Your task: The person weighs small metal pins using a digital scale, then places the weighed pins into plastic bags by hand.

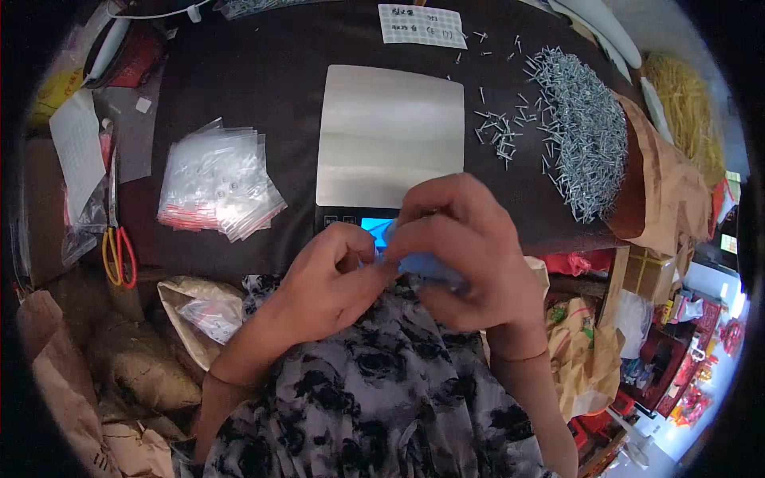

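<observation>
My left hand (331, 279) and my right hand (478, 259) meet just in front of the digital scale (390, 143), fingers pinched close together. Between them is a small clear plastic bag (430, 267) that looks bluish and is mostly covered by my fingers. What it contains, if anything, I cannot make out. Behind my hands, the scale's bare metal plate shows, and its lit blue display (374, 229) is partly hidden. To the left lies a stack of clear zip bags (223, 179) with red edges. A large heap of silver screws (582, 131) is on the right.
Loose screws (500, 137) lie between the scale and the heap. A handwritten label (421, 25) is at the back. Scissors (119, 255) with red and yellow handles lie at the left edge. A brown paper bag (657, 175) stands beside the heap; another paper bag (179, 311) is below the table edge.
</observation>
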`<state>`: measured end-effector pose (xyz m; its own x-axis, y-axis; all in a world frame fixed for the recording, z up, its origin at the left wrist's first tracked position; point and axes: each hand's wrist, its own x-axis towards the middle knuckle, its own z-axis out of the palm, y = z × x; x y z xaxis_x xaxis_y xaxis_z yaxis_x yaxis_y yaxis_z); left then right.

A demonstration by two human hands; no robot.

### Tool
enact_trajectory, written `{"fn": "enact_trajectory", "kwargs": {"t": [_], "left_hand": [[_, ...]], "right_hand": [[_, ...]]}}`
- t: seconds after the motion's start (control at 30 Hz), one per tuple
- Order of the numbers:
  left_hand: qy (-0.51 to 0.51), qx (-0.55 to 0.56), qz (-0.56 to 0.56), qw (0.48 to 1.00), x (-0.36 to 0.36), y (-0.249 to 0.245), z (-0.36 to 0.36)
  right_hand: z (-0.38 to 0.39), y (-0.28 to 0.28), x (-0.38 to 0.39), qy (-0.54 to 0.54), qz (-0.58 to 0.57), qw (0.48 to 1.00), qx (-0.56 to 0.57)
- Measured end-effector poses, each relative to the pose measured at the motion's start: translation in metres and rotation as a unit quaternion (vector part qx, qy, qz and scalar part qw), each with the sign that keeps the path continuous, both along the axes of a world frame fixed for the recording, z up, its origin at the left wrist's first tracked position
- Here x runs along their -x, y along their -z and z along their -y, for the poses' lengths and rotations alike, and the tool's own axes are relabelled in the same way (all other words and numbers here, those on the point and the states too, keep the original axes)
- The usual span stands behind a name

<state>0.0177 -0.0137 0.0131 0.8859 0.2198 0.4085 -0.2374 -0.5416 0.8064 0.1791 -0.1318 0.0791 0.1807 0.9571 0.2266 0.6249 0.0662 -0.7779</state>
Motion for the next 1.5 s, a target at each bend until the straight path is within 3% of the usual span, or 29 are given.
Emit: {"fn": "enact_trajectory", "kwargs": {"t": [0.1, 0.2, 0.3, 0.43, 0.53, 0.63, 0.73, 0.83, 0.93, 1.23, 1.43, 1.5], "left_hand": [[-0.005, -0.027, -0.004, 1.0, 0.002, -0.005, -0.005], [-0.028, -0.041, 0.001, 0.999, 0.003, -0.01, -0.009], [-0.056, 0.042, 0.013, 0.997, 0.001, -0.01, -0.009], [-0.037, 0.195, -0.049, 0.979, 0.014, -0.009, -0.009], [0.057, 0.191, -0.051, 0.979, 0.014, -0.011, -0.015], [0.108, 0.225, -0.03, 0.968, 0.012, -0.013, -0.009], [0.077, 0.255, -0.049, 0.962, 0.004, -0.027, 0.002], [0.032, 0.168, -0.067, 0.983, 0.0, -0.023, 0.007], [-0.012, 0.154, -0.078, 0.985, -0.004, -0.022, 0.006], [0.021, 0.194, -0.143, 0.97, -0.003, -0.019, 0.003], [0.023, 0.316, -0.062, 0.946, 0.002, -0.007, -0.005], [0.031, 0.31, -0.072, 0.948, 0.002, -0.006, -0.005]], "right_hand": [[0.004, 0.012, -0.017, 0.021, -0.05, 0.997, -0.049], [0.004, 0.049, -0.023, 0.136, -0.139, 0.981, -0.021], [0.011, 0.07, -0.031, 0.18, 0.159, 0.97, 0.034], [0.025, 0.056, -0.026, 0.135, 0.002, 0.99, -0.047], [0.033, 0.041, -0.013, 0.035, 0.062, 0.997, -0.033], [0.037, 0.033, 0.0, 0.04, 0.06, 0.995, -0.069], [0.039, 0.028, 0.002, 0.027, 0.096, 0.992, -0.08], [0.037, 0.032, 0.006, 0.03, 0.127, 0.989, -0.075], [0.035, 0.037, 0.008, 0.045, 0.119, 0.99, -0.063], [0.029, 0.043, 0.013, 0.038, 0.15, 0.985, -0.073], [0.042, 0.035, 0.01, 0.062, 0.134, 0.987, -0.065], [0.042, 0.038, 0.009, 0.052, 0.103, 0.99, -0.077]]}}
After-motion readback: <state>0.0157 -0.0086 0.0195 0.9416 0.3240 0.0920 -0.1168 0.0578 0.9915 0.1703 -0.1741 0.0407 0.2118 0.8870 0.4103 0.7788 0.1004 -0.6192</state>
